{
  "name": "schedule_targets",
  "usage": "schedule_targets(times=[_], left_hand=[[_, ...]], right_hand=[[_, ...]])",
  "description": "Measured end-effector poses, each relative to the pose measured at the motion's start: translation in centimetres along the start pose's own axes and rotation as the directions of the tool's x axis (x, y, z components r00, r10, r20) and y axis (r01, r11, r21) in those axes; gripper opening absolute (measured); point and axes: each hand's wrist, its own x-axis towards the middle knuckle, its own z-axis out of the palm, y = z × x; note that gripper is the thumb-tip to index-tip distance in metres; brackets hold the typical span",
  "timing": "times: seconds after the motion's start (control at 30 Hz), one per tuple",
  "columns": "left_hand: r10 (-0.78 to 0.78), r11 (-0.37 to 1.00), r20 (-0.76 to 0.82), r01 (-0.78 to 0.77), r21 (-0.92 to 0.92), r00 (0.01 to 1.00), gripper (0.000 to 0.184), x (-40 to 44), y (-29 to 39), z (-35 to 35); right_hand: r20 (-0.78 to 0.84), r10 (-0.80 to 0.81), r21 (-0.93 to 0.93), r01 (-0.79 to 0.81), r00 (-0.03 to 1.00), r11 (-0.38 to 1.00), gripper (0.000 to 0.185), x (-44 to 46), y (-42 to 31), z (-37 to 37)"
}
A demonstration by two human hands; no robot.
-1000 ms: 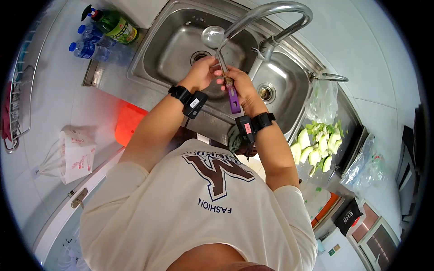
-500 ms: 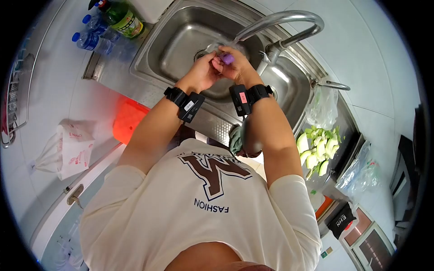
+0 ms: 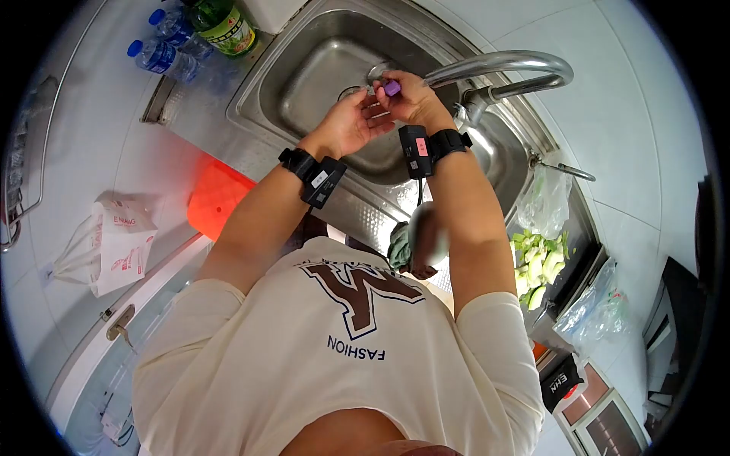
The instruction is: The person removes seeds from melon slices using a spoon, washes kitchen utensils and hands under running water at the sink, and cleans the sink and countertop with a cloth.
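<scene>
Over the left basin of a steel sink (image 3: 293, 99), my right hand (image 3: 413, 97) is closed around a small purple object (image 3: 392, 88), perhaps a handle; the rest of it is hidden by the fingers. My left hand (image 3: 351, 124) is beside it with palm turned up and fingers stretched out, holding nothing I can see. The fingertips of both hands are close together. Just right of my right hand, the curved faucet (image 3: 506, 62) reaches over the sink, its tip near my knuckles. Black devices are strapped to both wrists.
Cut pale green vegetable pieces (image 3: 541, 262) lie on the right counter, near a clear plastic bag (image 3: 545, 190). Water bottles (image 3: 163, 59) and a green bottle (image 3: 224, 29) stand at the upper left. An orange container (image 3: 217, 199) sits below the counter's left edge.
My left fingers have opened out and drawn away from the purple object. My right hand, still holding it, has shifted slightly right. The view has tilted a little.
</scene>
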Motion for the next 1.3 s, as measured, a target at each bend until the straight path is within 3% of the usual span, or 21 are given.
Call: schedule_targets(times=[0.17,0.23,0.3,0.4,0.5,0.53,0.6,0.83,0.93,1.0,1.03,1.07,1.1,1.17,1.2,1.23,1.3], left_hand=[[-0.017,1.0,-0.016,0.017,0.013,1.0,0.033,0.2,0.3,0.2],[-0.049,0.999,0.024,0.05,-0.011,0.999,0.033,1.8,-0.3,-1.6],[-0.079,0.996,0.062,0.081,-0.037,0.995,0.032,2.3,-0.5,-2.1],[-0.084,0.994,-0.187,0.094,0.048,0.979,0.034,1.6,-1.0,-0.5],[-0.077,0.996,-0.064,0.079,0.031,0.995,0.033,2.5,-1.6,-1.5],[-0.08,0.996,-0.064,0.082,0.033,0.995,0.033,2.5,-1.6,-1.2],[-0.062,0.998,-0.172,0.063,-0.001,0.983,0.03,2.6,-1.7,-0.2],[-0.026,1.0,-0.257,0.028,0.001,0.966,0.022,4.7,-0.9,-2.7],[-0.005,0.99,-0.266,0.043,0.138,0.964,0.019,4.9,0.0,-2.7],[0.009,0.975,-0.276,0.053,0.215,0.961,0.019,4.5,0.7,-2.4],[0.187,0.827,-0.361,0.052,0.56,0.914,0.02,3.2,1.7,-0.5],[0.38,0.563,-0.367,0.103,0.82,0.849,0.021,2.4,2.2,0.5],[0.384,0.56,-0.365,0.1,0.822,0.848,0.021,2.7,2.5,-0.2],[0.363,0.366,-0.002,-0.141,0.92,0.932,0.033,3.9,3.5,-2.4],[0.354,0.297,-0.012,-0.101,0.95,0.935,0.034,4.4,3.8,-3.0],[0.361,0.292,-0.012,-0.101,0.951,0.933,0.034,4.4,4.0,-2.9],[0.404,0.481,-0.016,-0.197,0.854,0.914,0.035,4.6,4.1,-2.5]], right_hand=[[-0.011,-0.05,-0.141,0.048,0.999,0.989,0.01,-0.7,0.8,-0.6],[0.076,-0.093,-0.306,0.112,0.993,0.945,0.015,-0.9,1.4,-2.0],[0.11,-0.142,-0.314,0.17,0.984,0.934,0.013,-2.8,2.7,-2.7],[0.173,-0.215,-0.164,0.243,0.961,0.956,0.036,-7.1,4.8,-3.3],[0.262,-0.129,-0.168,0.177,0.956,0.97,0.048,-10.7,6.3,-4.3],[0.212,-0.103,-0.128,0.132,0.972,0.983,0.053,-11.6,7.0,-4.8],[0.265,-0.078,-0.105,0.109,0.961,0.988,0.054,-12.9,7.8,-6.0],[0.331,-0.069,-0.018,0.079,0.941,0.997,0.057,-16.9,8.6,-7.5],[0.327,-0.075,-0.075,0.105,0.942,0.992,0.057,-18.4,8.3,-7.7],[0.266,-0.065,-0.21,0.124,0.962,0.97,0.058,-19.2,8.2,-8.6],[0.271,-0.067,-0.208,0.127,0.96,0.97,0.058,-19.5,8.1,-9.2],[0.236,-0.071,-0.349,0.152,0.969,0.925,0.058,-19.7,8.0,-10.0],[0.203,-0.079,-0.483,0.171,0.976,0.859,0.057,-20.0,7.8,-10.7],[0.186,-0.06,-0.489,0.146,0.981,0.86,0.057,-20.7,7.8,-11.3],[0.161,-0.094,-0.532,0.166,0.983,0.83,0.056,-20.7,8.0,-11.7],[0.138,-0.129,-0.574,0.185,0.982,0.798,0.055,-20.6,8.3,-12.1],[0.113,-0.168,-0.656,0.2,0.979,0.728,0.057,-20.1,9.2,-12.7]])
